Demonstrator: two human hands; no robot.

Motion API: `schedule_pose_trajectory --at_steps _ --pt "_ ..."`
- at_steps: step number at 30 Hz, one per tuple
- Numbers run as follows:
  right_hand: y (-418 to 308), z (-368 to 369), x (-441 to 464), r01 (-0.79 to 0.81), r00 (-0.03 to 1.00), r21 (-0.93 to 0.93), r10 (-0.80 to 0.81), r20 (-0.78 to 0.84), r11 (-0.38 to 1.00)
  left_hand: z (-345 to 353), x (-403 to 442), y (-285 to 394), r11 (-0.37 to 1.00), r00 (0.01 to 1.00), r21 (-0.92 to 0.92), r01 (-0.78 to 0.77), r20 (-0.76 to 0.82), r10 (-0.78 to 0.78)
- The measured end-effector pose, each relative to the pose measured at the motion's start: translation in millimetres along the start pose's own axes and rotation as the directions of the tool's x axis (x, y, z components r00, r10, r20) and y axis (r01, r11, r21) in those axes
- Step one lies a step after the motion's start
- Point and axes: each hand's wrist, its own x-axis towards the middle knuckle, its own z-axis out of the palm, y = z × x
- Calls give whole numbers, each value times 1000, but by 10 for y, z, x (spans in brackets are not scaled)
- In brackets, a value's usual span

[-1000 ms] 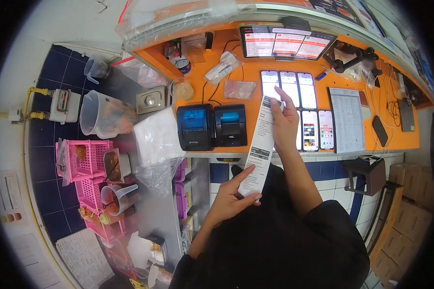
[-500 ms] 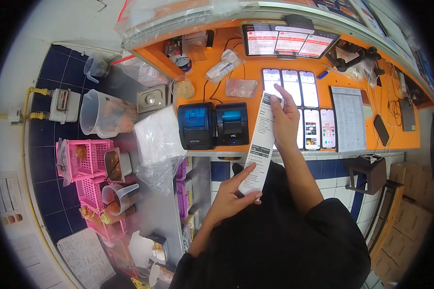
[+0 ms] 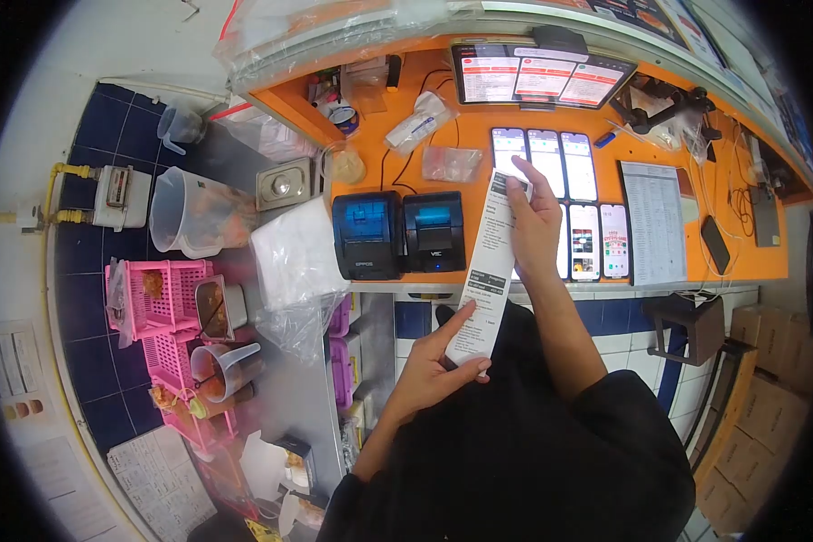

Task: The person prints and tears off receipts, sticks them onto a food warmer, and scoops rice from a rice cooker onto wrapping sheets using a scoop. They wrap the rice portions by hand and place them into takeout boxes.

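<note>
Subject: a long printed paper strip [image 3: 490, 255], held aslant before the person's dark clothing, its upper end over the near edge of the orange counter [image 3: 468, 135]. Right hand [image 3: 537, 230] pinches the upper end, thumb on the printed face; left hand [image 3: 429, 373] grips the lower end between its fingers. Strip carries dark header bands and small text, too fine to read from here. Against half a second ago: grip and strip practically unchanged. Two black printers stand side by side to the left: the larger printer [image 3: 367, 230] bears blurred lettering, apparently "EPPOS"; the smaller printer [image 3: 432, 239] reads "VSC". Behind, a monitor [image 3: 542, 77] shows three red-banded panels, text illegible. Lit phones [image 3: 613, 239] lie in rows beside a printed sheet [image 3: 655, 221]. Further left: metal worktop [image 3: 289, 397], pink baskets [image 3: 179, 296], dark blue wall tiles [image 3: 99, 135]. Far right: stacked cardboard boxes [image 3: 768, 406].
</note>
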Motion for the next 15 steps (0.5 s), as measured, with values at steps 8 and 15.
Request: schedule_pose_trajectory --at_steps 8,15 --pt "-28 -45 3 4 1000 24 -4 12 1000 51 13 4 1000 1000 -29 -7 14 8" --pt "-83 -41 -14 0 1000 3 0 -2 1000 75 9 7 1000 1000 2 -16 24 15"
